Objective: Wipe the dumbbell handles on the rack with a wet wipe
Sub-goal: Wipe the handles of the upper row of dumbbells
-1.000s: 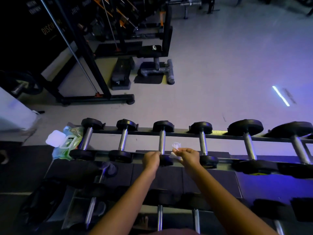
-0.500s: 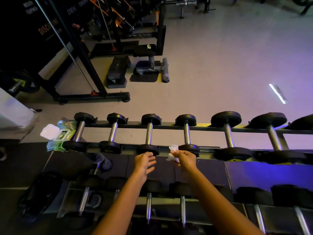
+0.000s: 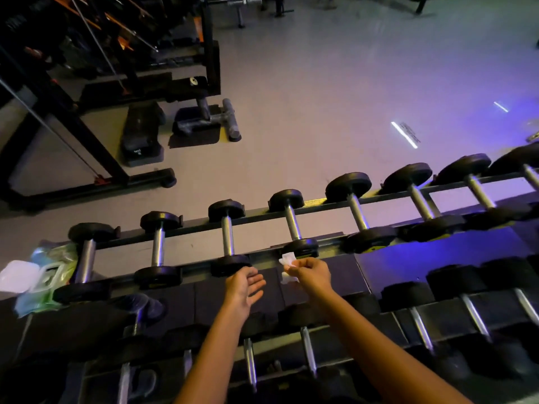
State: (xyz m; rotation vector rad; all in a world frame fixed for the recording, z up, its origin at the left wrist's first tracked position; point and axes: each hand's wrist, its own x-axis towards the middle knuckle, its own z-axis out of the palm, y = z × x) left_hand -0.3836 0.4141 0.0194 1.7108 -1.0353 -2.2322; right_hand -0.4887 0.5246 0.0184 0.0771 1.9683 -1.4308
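Two hands are held out over the top row of the rack [image 3: 259,217]. A crumpled white wet wipe [image 3: 287,260] is pinched in the right hand [image 3: 313,275], grip clamped on it, just beside the near head of the fourth dumbbell [image 3: 293,225] from the left. The left hand [image 3: 243,285] is held loose, grip apart, right by the near head of the third dumbbell [image 3: 227,236]. A wipes pack [image 3: 43,277] is parked at the rack's left end.
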